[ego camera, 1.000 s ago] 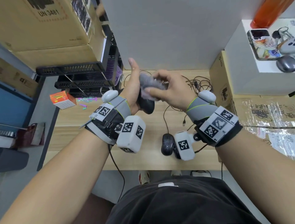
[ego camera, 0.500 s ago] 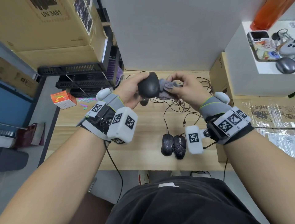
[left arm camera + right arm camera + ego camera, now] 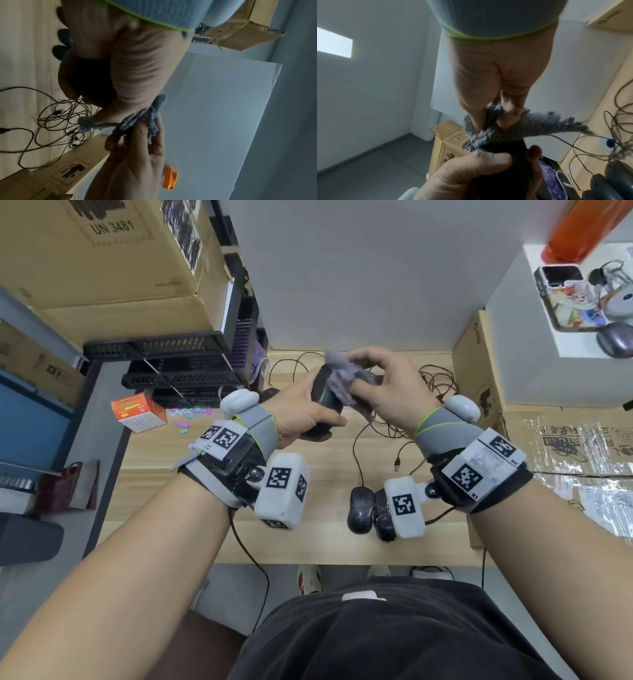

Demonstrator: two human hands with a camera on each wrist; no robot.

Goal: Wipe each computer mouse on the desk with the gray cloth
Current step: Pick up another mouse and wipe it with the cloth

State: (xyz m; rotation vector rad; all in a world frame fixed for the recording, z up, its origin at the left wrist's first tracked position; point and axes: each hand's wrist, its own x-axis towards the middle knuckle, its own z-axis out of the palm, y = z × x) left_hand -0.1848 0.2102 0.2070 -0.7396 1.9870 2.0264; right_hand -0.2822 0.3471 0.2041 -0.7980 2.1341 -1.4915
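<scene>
My left hand (image 3: pixel 308 412) grips a black computer mouse (image 3: pixel 323 397) above the wooden desk (image 3: pixel 171 501), thumb across its near side. My right hand (image 3: pixel 383 385) pinches the gray cloth (image 3: pixel 342 374) and presses it on the mouse's top. In the right wrist view the gray cloth (image 3: pixel 505 128) is bunched between thumb and fingers against the black mouse (image 3: pixel 505 169). In the left wrist view the mouse (image 3: pixel 92 86) is a dark shape in the palm, with the cloth (image 3: pixel 145 119) beyond it. Two more black mice (image 3: pixel 361 508) lie side by side near the desk's front edge, the right one partly hidden.
A tangle of thin cables (image 3: pixel 411 419) lies at the back of the desk. Black trays (image 3: pixel 178 364) and cardboard boxes (image 3: pixel 113 261) stand at the left, a small orange box (image 3: pixel 137 410) beside them. A white box (image 3: pixel 555 344) at right carries a phone, a gray mouse (image 3: pixel 616 338) and an orange bottle.
The mouse has turned in my left hand, and my right hand has moved the cloth from its right side onto its top. Both hands sit slightly lower and nearer.
</scene>
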